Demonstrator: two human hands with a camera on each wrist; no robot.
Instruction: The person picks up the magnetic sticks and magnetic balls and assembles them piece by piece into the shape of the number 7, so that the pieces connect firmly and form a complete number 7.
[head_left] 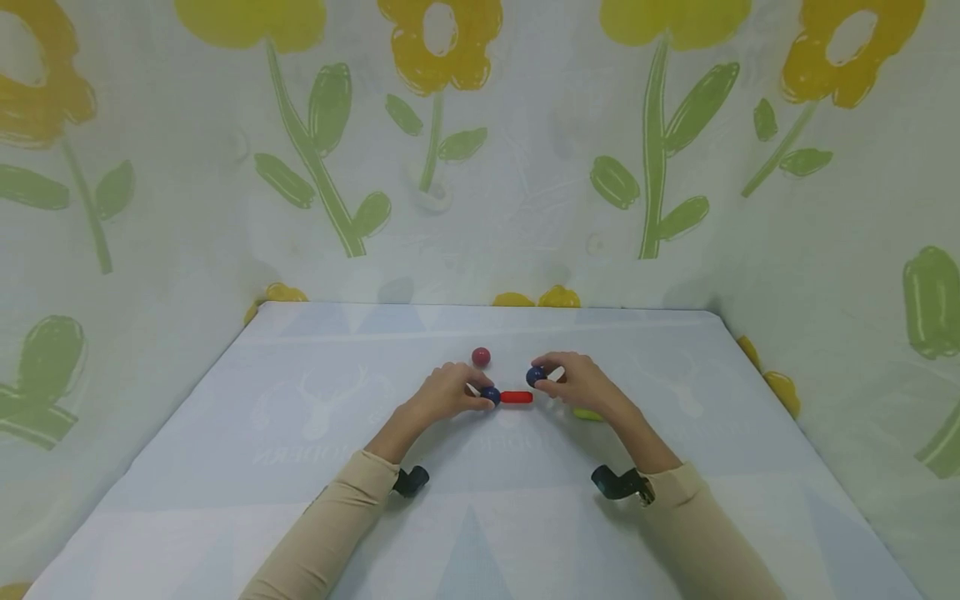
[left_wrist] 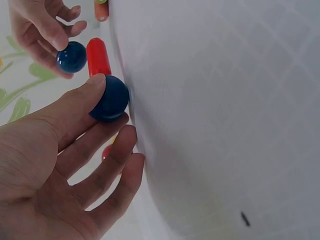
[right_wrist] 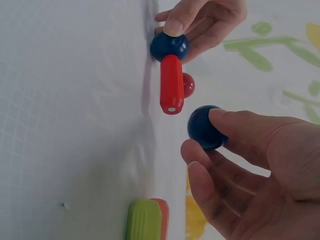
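mid-frame in the head view, the left hand point(head_left: 448, 392) has its thumb and a finger clamped on 1 blue ball point(head_left: 491, 396), the other fingers loosely apart; from that ball the red stick point(head_left: 517, 397) points right, 1 end against it; just right of centre, the right hand point(head_left: 588, 385) pinches the 2nd blue ball point(head_left: 535, 377), up and right of the stick's bare end, near but not touching; the step in hand looks like fitting this ball to the stick; the next move seems to call for lining it up with the bare end and closing the gap, left pinch firm; the stick lies between the 2 hands, though whether the left thumb brushes it, i cannot tell; above the left hand sits a red ball point(head_left: 481, 357), untouched; a lime-green bar point(head_left: 588, 414) peeks out beneath the right wrist
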